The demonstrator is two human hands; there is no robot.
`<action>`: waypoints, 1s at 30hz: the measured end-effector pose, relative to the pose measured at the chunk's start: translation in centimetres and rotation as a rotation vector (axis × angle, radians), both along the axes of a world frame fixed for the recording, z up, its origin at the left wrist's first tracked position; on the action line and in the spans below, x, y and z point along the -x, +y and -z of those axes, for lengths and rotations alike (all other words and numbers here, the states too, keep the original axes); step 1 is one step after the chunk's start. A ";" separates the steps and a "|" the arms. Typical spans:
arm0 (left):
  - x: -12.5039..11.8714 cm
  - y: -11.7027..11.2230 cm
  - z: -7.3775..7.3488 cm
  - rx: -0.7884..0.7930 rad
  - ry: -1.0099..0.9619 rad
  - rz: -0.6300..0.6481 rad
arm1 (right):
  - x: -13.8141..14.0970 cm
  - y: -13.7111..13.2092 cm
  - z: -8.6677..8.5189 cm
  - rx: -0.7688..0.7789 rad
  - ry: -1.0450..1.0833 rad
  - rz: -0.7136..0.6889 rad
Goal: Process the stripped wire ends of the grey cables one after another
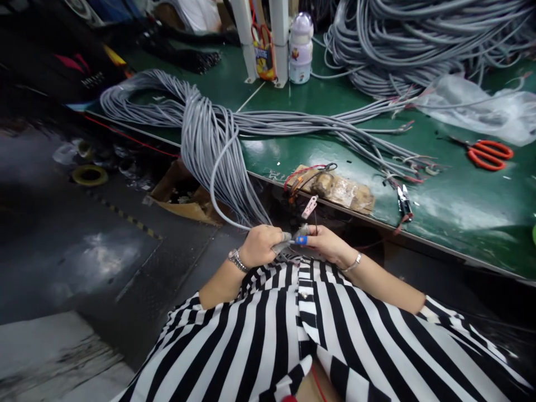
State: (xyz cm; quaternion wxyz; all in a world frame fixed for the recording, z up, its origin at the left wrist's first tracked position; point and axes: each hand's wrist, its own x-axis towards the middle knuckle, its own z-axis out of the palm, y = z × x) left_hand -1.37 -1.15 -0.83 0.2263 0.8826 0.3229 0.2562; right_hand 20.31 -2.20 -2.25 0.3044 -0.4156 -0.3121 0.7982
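Observation:
Close to my body, just off the table's front edge, both hands meet at the end of a grey cable. My left hand, with grey covering on its fingertips, is closed around the cable. Opposite it, my right hand pinches at the cable's tip; a blue wrap sits on one of its fingers. The small wires between the fingers are too fine to make out. A thick bundle of grey cables drapes over the table edge beside my left hand. Above my right hand is a pink clip.
On the green table lie orange-handled scissors, small snips and a tape-wrapped block. A large cable coil, a plastic bag and a bottle stand farther back. Below left is an open carton.

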 end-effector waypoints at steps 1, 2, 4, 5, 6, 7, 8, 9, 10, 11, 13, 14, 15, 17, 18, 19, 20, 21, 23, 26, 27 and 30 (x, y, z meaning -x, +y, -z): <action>0.0 -0.1 0.0 0.011 0.010 0.004 | 0.1 0.0 0.2 0.011 -0.006 0.065; 0.1 -0.1 0.1 0.034 0.007 0.007 | -0.1 0.2 0.4 0.019 -0.004 0.136; 0.4 -0.2 0.1 0.086 -0.027 0.015 | -0.7 0.7 0.7 0.022 0.021 0.289; 0.6 -0.2 0.0 0.104 -0.052 0.018 | -1.2 1.0 0.7 0.013 0.037 0.361; 0.8 -0.3 -0.1 0.115 -0.081 0.015 | -1.7 1.3 0.7 -0.001 0.055 0.416; 1.0 -0.3 -0.2 0.119 -0.119 0.002 | -2.2 1.5 0.7 -0.019 0.068 0.453; 1.2 -0.3 -0.4 0.120 -0.163 -0.021 | -2.6 1.7 0.6 -0.040 0.074 0.469; 1.3 -0.4 -0.6 0.116 -0.212 -0.052 | -2.9 1.8 0.5 -0.059 0.073 0.461; 1.3 -0.3 -0.8 0.105 -0.258 -0.086 | -3.1 2.0 0.4 -0.072 0.070 0.425; 1.3 -0.3 -1.0 0.084 -0.299 -0.118 | -3.2 2.1 0.2 -0.079 0.067 0.368; 0.9 0.0 -1.3 0.026 -0.348 -0.169 | -2.9 2.3 -0.4 -0.092 0.070 0.241; 0.6 0.2 -1.4 0.000 -0.358 -0.187 | -2.7 2.5 -0.7 -0.101 0.079 0.187; 0.3 0.4 -1.5 -0.019 -0.365 -0.203 | -2.4 2.7 -1.0 -0.114 0.088 0.151; -0.4 0.9 -1.5 -0.028 -0.378 -0.228 | -1.8 3.0 -1.5 -0.143 0.087 0.135; -0.7 1.2 -1.4 -0.022 -0.385 -0.238 | -1.5 3.1 -1.6 -0.159 0.067 0.154; -0.9 1.5 -1.3 -0.014 -0.393 -0.245 | -1.3 3.2 -1.6 -0.182 0.031 0.194; -1.2 1.8 -1.2 -0.003 -0.399 -0.250 | -1.1 3.2 -1.5 -0.221 -0.016 0.257; -1.3 2.1 -1.0 0.008 -0.403 -0.250 | -0.9 3.1 -1.4 -0.272 -0.065 0.330; -1.6 2.5 -0.6 0.028 -0.407 -0.241 | -0.7 3.1 -1.0 -0.369 -0.136 0.452; -1.8 3.1 -0.2 0.042 -0.383 -0.199 | -0.4 3.2 -0.5 -0.331 -0.095 0.445; -1.9 3.2 -0.1 0.042 -0.368 -0.178 | -0.3 3.4 -0.5 -0.273 -0.053 0.407; -2.0 3.4 0.0 0.033 -0.321 -0.103 | 0.0 3.8 -0.6 -0.152 0.071 0.353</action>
